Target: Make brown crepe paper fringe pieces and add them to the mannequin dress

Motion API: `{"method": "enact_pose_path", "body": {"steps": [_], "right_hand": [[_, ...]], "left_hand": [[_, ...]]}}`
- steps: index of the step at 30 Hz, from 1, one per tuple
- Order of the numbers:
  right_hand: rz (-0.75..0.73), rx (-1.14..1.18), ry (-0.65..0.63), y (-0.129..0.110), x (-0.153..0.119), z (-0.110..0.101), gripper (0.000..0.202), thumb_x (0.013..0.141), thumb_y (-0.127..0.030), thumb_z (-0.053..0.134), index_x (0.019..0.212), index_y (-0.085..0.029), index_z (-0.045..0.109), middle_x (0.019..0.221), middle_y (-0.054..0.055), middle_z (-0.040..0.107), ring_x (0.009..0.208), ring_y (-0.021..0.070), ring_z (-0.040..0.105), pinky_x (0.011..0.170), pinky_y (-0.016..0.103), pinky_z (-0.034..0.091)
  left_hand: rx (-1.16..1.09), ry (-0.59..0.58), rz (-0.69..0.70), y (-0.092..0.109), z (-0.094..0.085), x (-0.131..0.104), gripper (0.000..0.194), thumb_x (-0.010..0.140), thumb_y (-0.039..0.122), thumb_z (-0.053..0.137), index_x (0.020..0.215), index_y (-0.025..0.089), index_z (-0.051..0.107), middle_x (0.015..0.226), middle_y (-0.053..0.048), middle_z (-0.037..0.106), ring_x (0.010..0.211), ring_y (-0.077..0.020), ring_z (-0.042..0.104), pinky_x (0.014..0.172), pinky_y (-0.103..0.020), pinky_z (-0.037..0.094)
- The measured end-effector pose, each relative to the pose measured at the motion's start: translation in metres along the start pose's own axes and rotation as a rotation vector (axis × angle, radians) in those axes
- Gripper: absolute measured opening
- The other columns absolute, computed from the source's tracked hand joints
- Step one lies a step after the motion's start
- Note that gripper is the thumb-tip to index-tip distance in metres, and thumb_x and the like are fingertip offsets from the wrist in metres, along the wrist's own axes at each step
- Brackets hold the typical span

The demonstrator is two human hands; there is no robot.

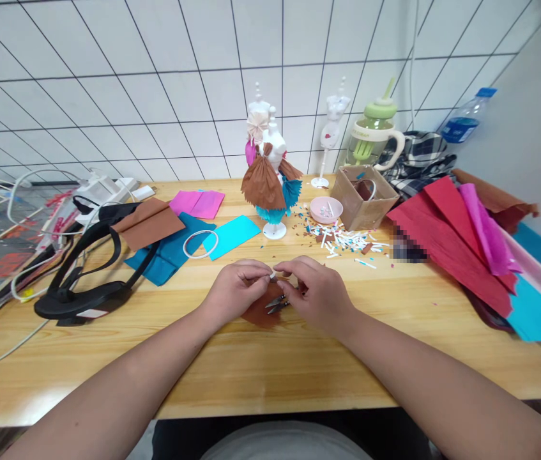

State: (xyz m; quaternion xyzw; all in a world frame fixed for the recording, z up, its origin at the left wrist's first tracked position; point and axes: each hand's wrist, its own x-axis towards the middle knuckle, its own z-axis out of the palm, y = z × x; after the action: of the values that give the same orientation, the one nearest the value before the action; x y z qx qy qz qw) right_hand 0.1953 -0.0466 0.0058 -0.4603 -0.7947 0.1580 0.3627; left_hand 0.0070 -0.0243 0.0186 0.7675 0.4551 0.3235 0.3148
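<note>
Works at a wooden table (107, 377), near a cardboard box (361, 214) with a ring (374, 190) inside, over brown paper (261, 314), short of a pink dish (326, 221) of scraps (329, 209). Cannot tell whether gripping scissors (276, 306) with the right hand (322, 294). Pinches a white piece (273, 276) in the left hand (237, 285).

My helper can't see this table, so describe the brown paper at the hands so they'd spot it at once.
On the wooden table, look where the left hand and right hand nearly meet. Between and below them is the brown paper, with scissors across it. Unlike the folded brown sheet farther left, it has a rounded lower edge.
</note>
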Motion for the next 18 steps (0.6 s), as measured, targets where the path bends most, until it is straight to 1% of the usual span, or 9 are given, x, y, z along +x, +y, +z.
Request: {"method": "enact_pose_path", "body": {"steps": [5, 8, 14, 18], "right_hand": [[0.010, 0.006, -0.007, -0.0016, -0.0001, -0.0005, 0.010, 0.084, -0.021, 0.059, 0.091, -0.022, 0.066, 0.084, 0.000, 0.068, 0.066, 0.0117, 0.058, 0.060, 0.024, 0.041], [0.055, 0.072, -0.007, -0.0013, 0.0007, 0.0009, 0.009, 0.082, -0.020, 0.060, 0.088, -0.022, 0.066, 0.082, 0.000, 0.067, 0.063, 0.0113, 0.057, 0.059, 0.024, 0.041], [0.184, 0.259, -0.015, 0.0022, 0.0029, 0.0071, 0.006, 0.077, -0.021, 0.064, 0.082, -0.022, 0.067, 0.070, -0.002, 0.064, 0.055, 0.0097, 0.052, 0.055, 0.022, 0.042], [0.207, 0.275, -0.022, 0.0027, 0.0035, 0.0088, 0.006, 0.076, -0.020, 0.062, 0.081, -0.021, 0.066, 0.069, -0.003, 0.063, 0.055, 0.0093, 0.052, 0.055, 0.022, 0.042]], "left_hand": [[0.045, -0.010, 0.027, 0.0024, 0.0012, -0.0007, 0.017, 0.079, 0.023, 0.059, 0.073, 0.021, 0.075, 0.079, -0.003, 0.075, 0.077, -0.0168, 0.067, 0.077, -0.027, 0.052], [0.056, 0.003, 0.038, 0.0018, 0.0019, -0.0011, 0.016, 0.078, 0.021, 0.060, 0.071, 0.021, 0.074, 0.077, -0.003, 0.075, 0.076, -0.0163, 0.067, 0.077, -0.027, 0.052], [0.072, 0.007, 0.047, -0.0011, 0.0028, -0.0021, 0.013, 0.077, 0.021, 0.062, 0.072, 0.021, 0.074, 0.077, -0.003, 0.075, 0.075, -0.0161, 0.066, 0.076, -0.027, 0.050], [0.079, 0.014, 0.046, -0.0018, 0.0035, -0.0020, 0.011, 0.074, 0.020, 0.062, 0.069, 0.021, 0.073, 0.075, -0.002, 0.074, 0.074, -0.0160, 0.066, 0.074, -0.027, 0.049]]}}
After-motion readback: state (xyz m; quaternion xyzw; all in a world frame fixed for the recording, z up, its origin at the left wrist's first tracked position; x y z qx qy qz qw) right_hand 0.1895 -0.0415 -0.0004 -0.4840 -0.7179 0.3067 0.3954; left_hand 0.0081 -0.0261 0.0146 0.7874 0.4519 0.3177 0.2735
